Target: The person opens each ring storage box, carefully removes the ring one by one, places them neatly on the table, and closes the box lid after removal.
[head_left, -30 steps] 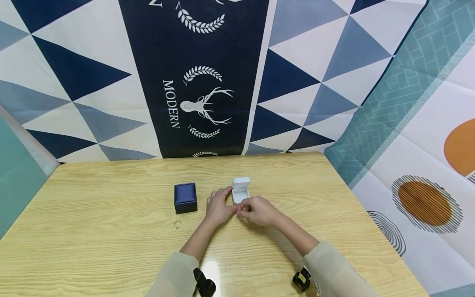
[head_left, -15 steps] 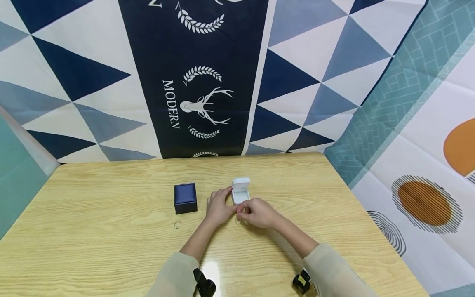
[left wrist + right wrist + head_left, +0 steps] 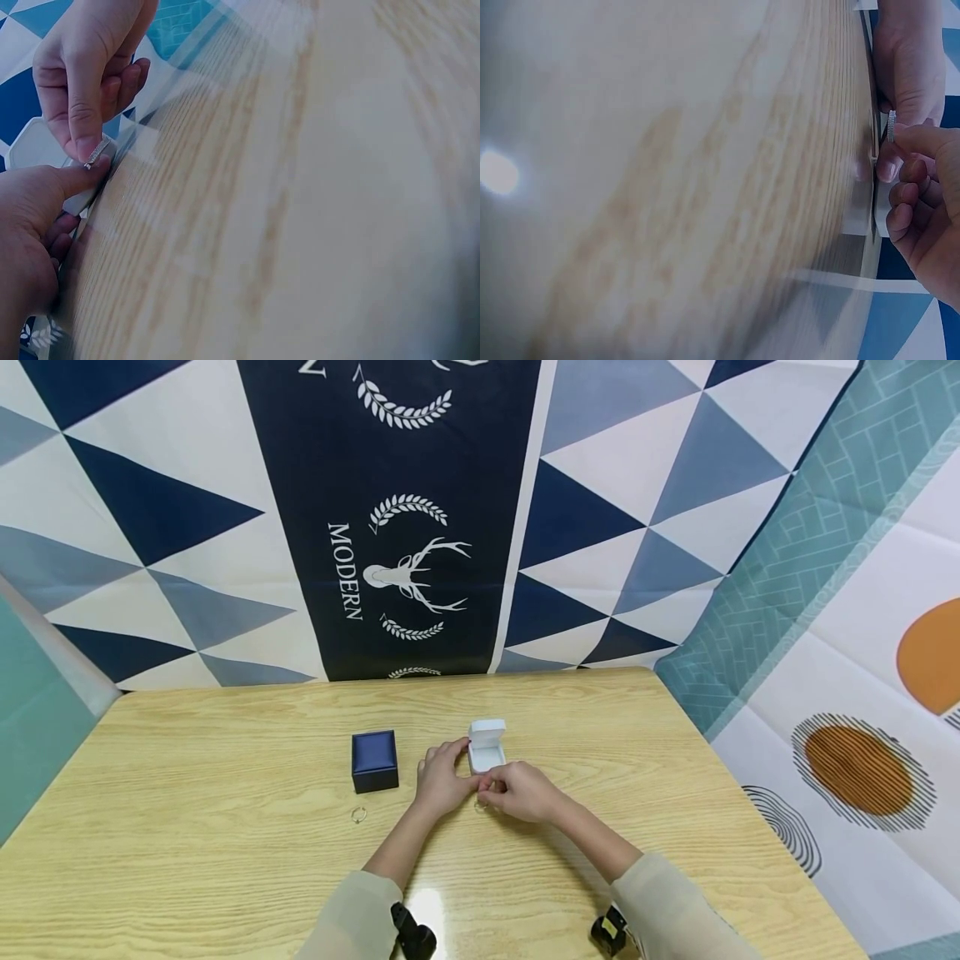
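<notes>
A small white ring box (image 3: 487, 750) stands on the table with its lid raised. My left hand (image 3: 441, 783) holds it at its left side and front, the thumb along the near edge. Just in front of the box, my right hand (image 3: 525, 792) pinches a ring (image 3: 481, 806) between thumb and index finger. In the left wrist view the ring (image 3: 97, 154) shows a band set with small stones, close to the left thumb. The right wrist view shows the same ring (image 3: 891, 126) at the fingertips. The box's front is partly hidden by both hands.
Left of the hands stands a dark blue box (image 3: 375, 762) with its lid down. A second ring (image 3: 358, 815) lies on the wooden table (image 3: 210, 827) in front of it. A patterned cloth (image 3: 420, 568) hangs behind the table's far edge.
My right hand has shifted very slightly toward the table's front, and the ring sits a little lower in the head view. My left hand and the white ring box stay put.
</notes>
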Motion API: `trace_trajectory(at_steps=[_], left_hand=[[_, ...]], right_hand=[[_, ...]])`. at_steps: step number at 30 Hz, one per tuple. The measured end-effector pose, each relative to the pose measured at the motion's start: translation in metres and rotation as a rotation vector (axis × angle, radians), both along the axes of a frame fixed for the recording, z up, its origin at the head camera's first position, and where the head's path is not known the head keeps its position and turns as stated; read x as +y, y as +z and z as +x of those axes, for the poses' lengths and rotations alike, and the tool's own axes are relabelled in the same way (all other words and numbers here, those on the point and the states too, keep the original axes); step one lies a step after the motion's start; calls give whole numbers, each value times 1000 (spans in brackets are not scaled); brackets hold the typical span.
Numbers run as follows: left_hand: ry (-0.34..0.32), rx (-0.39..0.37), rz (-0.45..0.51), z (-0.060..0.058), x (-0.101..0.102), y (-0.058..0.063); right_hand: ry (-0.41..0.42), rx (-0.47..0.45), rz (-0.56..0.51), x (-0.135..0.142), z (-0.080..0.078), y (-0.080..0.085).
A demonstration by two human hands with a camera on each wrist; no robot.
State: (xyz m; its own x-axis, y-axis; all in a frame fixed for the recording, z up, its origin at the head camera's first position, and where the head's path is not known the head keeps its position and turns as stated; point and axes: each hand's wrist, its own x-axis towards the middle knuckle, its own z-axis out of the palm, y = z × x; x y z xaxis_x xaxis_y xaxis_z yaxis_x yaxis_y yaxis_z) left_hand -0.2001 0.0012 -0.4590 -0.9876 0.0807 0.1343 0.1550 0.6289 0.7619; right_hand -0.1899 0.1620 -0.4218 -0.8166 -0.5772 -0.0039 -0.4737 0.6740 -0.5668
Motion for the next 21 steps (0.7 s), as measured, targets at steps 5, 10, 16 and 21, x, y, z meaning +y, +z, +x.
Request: trace_trajectory(at_steps=[5, 10, 16, 21], left_hand=[[2, -3, -5, 0, 0, -1], [0, 4, -13, 0, -1, -1], [-6, 2, -13, -1, -1, -1], [-5, 3, -12, 0, -1, -1]], right_hand=[[11, 16, 6, -2, 1, 1], [21, 29, 13, -3, 1, 1], [37, 53, 27, -3, 1, 0], [37, 52, 29, -4, 1, -1]])
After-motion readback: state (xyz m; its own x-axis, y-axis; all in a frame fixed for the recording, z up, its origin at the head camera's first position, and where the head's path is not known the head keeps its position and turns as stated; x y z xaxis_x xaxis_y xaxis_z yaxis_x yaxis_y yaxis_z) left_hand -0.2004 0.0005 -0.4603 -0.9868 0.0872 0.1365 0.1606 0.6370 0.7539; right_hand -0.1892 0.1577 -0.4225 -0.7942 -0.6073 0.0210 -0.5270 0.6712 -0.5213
